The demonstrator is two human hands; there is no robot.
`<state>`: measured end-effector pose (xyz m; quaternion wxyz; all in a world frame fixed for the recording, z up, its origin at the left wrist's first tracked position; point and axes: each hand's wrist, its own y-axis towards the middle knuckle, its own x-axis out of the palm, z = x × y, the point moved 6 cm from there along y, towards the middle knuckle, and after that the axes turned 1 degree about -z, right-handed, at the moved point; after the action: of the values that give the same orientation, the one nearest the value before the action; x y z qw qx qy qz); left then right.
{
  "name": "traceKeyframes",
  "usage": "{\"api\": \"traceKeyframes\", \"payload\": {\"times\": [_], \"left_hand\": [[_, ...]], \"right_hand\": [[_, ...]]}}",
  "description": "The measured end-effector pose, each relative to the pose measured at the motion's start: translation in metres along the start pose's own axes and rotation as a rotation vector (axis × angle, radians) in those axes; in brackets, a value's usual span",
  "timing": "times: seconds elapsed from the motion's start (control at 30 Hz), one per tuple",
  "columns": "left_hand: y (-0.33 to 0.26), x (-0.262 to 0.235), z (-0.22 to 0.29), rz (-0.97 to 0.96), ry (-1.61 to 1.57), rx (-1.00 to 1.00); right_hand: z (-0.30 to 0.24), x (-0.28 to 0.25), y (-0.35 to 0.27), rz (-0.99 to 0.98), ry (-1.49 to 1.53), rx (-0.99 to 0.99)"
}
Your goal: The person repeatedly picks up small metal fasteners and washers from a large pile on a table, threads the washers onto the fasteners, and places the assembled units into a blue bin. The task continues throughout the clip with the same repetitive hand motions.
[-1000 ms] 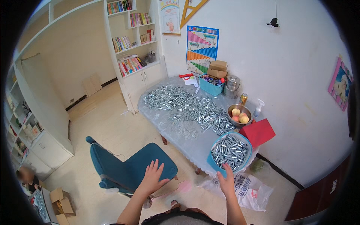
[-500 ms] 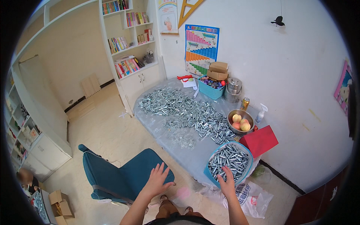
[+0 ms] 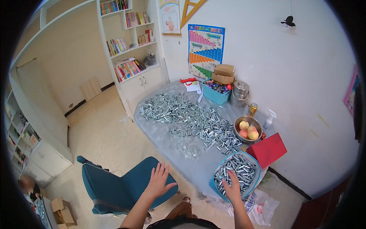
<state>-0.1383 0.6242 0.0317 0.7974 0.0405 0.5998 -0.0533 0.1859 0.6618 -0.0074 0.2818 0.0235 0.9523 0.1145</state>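
My left hand (image 3: pixel 158 182) hovers with spread fingers over the seat of the teal chair (image 3: pixel 131 179), holding nothing. My right hand (image 3: pixel 232 187) is also open, its fingers apart above the near side of a blue-rimmed basket (image 3: pixel 259 173). Silvery metal sleeves (image 3: pixel 244 168), short and tube-like, fill that basket; whether my fingertips touch them I cannot tell. Across the grey-covered table (image 3: pixel 160 139) spreads a large heap of similar metal pieces (image 3: pixel 206 122). Small flat washers (image 3: pixel 187 148) lie loose near the table's front edge.
Behind the basket are a red box (image 3: pixel 268 150), a steel bowl (image 3: pixel 240 134) of peaches, a spray bottle (image 3: pixel 269 119) and a can (image 3: pixel 252 110). Farther back stand a steel pot (image 3: pixel 239 93) and a turquoise basket (image 3: pixel 216 95). A white plastic bag (image 3: pixel 265 208) lies on the floor.
The view has shifted slightly, so the table and basket appear a little lower. Both hands stay open in much the same places, the right one still at the basket.
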Motion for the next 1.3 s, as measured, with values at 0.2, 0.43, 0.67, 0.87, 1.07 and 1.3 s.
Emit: {"api": "traceKeyframes", "payload": {"times": [0.2,0.43,0.67,0.87,1.07,1.3], "left_hand": [[0.104,0.007,-0.03,0.049,0.069,0.082],[0.256,0.019,-0.052,0.059,0.042,0.313],[0.339,0.032,-0.028,0.004,-0.039,0.493],[0.328,0.036,-0.038,-0.077,-0.048,0.481],[0.297,0.044,-0.067,-0.163,0.057,0.501],[0.305,0.029,-0.064,-0.17,-0.015,0.609]], "right_hand": [[-0.006,0.005,0.066,0.027,-0.085,0.025],[0.0,0.035,0.15,0.032,-0.221,0.068],[0.001,0.048,0.186,0.088,-0.305,0.118],[-0.003,0.058,0.181,0.124,-0.326,0.118],[-0.012,0.082,0.144,0.192,-0.295,0.133],[-0.016,0.108,0.137,0.231,-0.273,0.162]]}}
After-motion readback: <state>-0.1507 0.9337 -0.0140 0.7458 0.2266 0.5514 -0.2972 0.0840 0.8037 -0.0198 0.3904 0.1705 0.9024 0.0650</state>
